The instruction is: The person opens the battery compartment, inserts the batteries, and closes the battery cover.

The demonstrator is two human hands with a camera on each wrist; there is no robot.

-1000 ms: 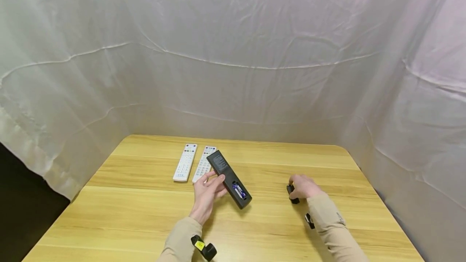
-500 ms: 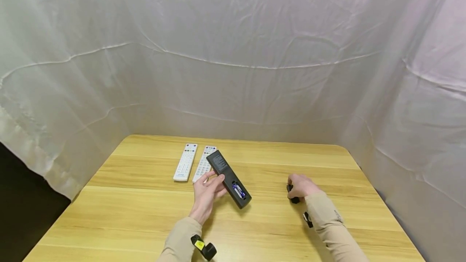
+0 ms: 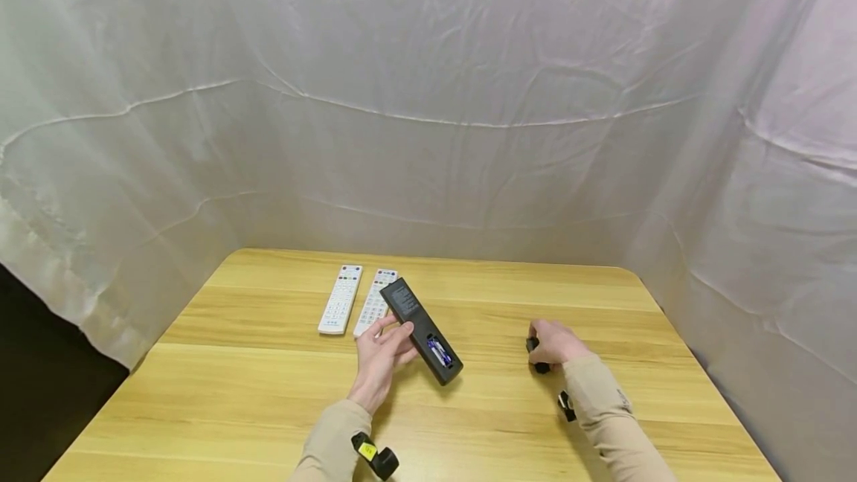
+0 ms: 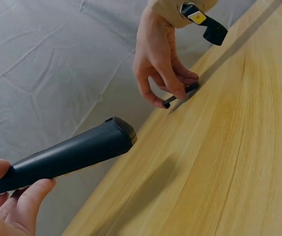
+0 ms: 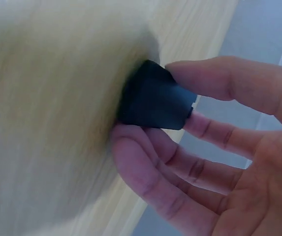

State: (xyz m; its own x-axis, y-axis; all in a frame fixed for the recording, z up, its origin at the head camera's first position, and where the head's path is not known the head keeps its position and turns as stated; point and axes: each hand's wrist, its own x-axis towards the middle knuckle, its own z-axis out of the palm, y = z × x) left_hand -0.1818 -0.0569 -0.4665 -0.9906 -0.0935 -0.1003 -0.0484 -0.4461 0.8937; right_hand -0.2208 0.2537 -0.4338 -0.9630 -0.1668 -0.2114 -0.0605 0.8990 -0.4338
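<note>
My left hand (image 3: 376, 359) grips a black remote control (image 3: 410, 305), its back turned up and tilted above the table. Blue-and-silver batteries (image 3: 439, 352) show in its uncovered battery compartment. In the left wrist view the remote (image 4: 77, 152) is seen from the side, between thumb and fingers. Farther right, my right hand (image 3: 559, 343) pinches a small black battery cover (image 3: 541, 367) close to the tabletop. The right wrist view shows this cover (image 5: 155, 101) between the thumb and several fingers, near or touching the wood; contact is unclear.
Two white remote controls lie face up toward the back left: one farther left (image 3: 341, 300), the other (image 3: 370, 311) partly behind the black remote. The wooden table (image 3: 234, 393) is enclosed by pale curtains (image 3: 435, 132). Black devices (image 3: 376, 456) are worn on both wrists.
My right hand has shifted very slightly to the left with the battery cover still pinched. The left hand and black remote stay nearly in place.
</note>
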